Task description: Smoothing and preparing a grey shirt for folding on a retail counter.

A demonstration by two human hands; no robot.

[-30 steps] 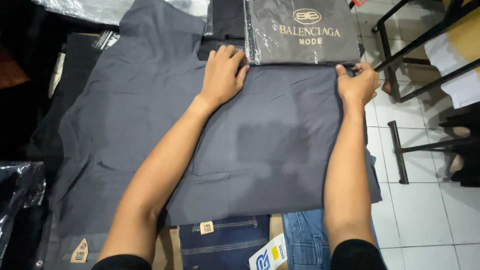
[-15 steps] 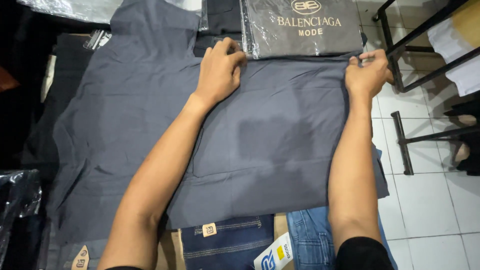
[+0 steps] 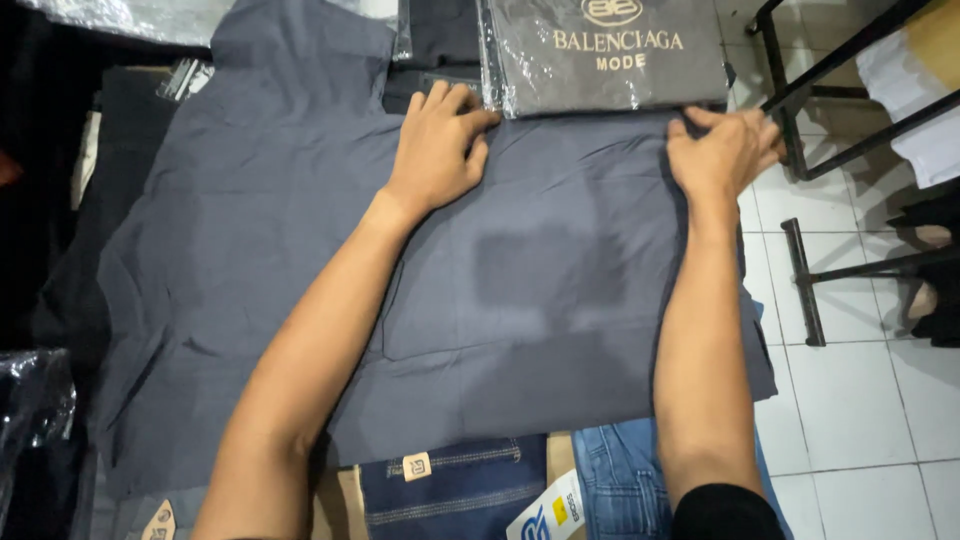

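A dark grey T-shirt [image 3: 520,300] lies spread out, partly folded, with a darker square showing through its middle. My left hand [image 3: 438,148] presses flat on its far edge, fingers apart. My right hand [image 3: 718,152] rests on the far right corner of the shirt, fingers curled on the cloth; whether it pinches the fabric is unclear. Just beyond both hands sits a folded dark garment in a clear plastic bag [image 3: 610,55] with gold lettering.
Folded blue jeans [image 3: 450,490] and lighter jeans [image 3: 620,480] stick out under the shirt's near edge. A black metal rack [image 3: 820,200] stands on white floor tiles at the right. More bagged garments lie at the far left and top left.
The view has shifted a little. My right hand slid inward along the shirt's far edge, from the right corner toward the middle. My left hand stayed pressed near the bagged garment.
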